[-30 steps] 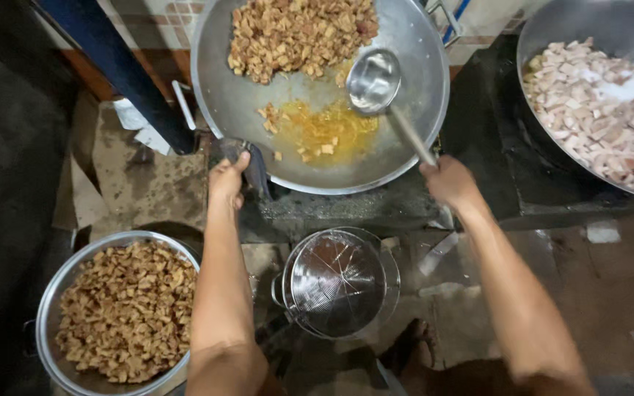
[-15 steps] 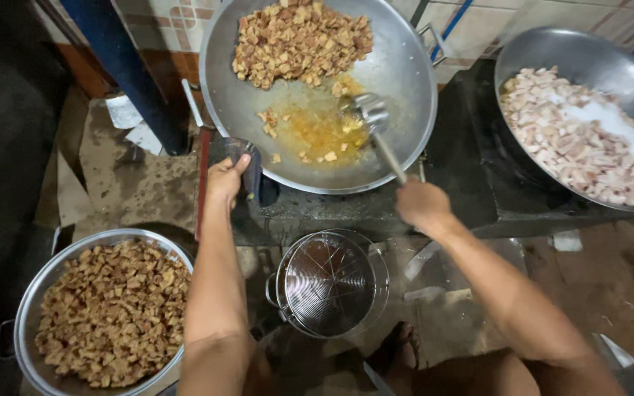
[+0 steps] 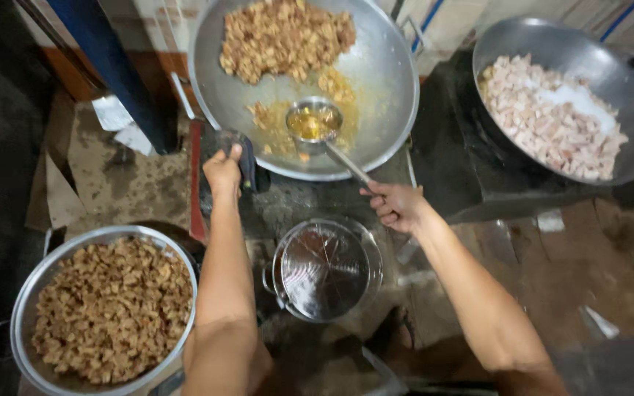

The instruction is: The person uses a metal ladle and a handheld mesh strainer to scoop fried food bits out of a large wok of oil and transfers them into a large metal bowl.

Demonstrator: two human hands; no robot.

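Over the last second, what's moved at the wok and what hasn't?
The ladle went from raised at the wok's right side down into the oil pool, and now holds oil. The right hand kept its grip on the handle. The left hand stays on the wok handle. The fried pieces remain piled at the far side.

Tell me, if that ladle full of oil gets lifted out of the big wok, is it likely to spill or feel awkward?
Probably stiff: the ladle looks like metal with a long straight handle. Its bowl is filled with yellow oil, so it likely feels front-heavy and would spill if tilted. The right hand grips only the handle's far end, and an oily handle may be slippery. The left hand steadies the wok.
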